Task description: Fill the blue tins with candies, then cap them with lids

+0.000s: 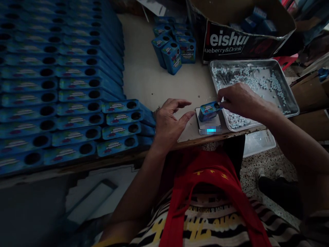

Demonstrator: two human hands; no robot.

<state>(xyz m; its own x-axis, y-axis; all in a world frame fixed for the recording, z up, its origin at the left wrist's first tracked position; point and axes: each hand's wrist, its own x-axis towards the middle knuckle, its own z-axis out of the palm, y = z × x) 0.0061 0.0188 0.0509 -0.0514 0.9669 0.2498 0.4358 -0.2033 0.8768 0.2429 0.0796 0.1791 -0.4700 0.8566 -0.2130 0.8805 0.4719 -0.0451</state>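
Observation:
A blue candy box (208, 111) stands on a small digital scale (216, 124) with a lit display, near the table's front edge. My right hand (238, 98) is at the box's right end, its thumb and fingers pinched together over the hole; what they hold is too small to make out. To the left of the scale, my left hand (172, 120) is held with thumb and fingers apart and nothing between them. The metal tray (295, 103) beside the scale holds many small pale blue candies (239, 120), partly behind my right hand and forearm.
Rows of blue boxes (74, 94) fill the table's left side. More boxes (172, 56) stand at the back middle. A printed cardboard carton (246, 48) with blue boxes inside sits behind the tray. A person's legs (280, 192) show at lower right.

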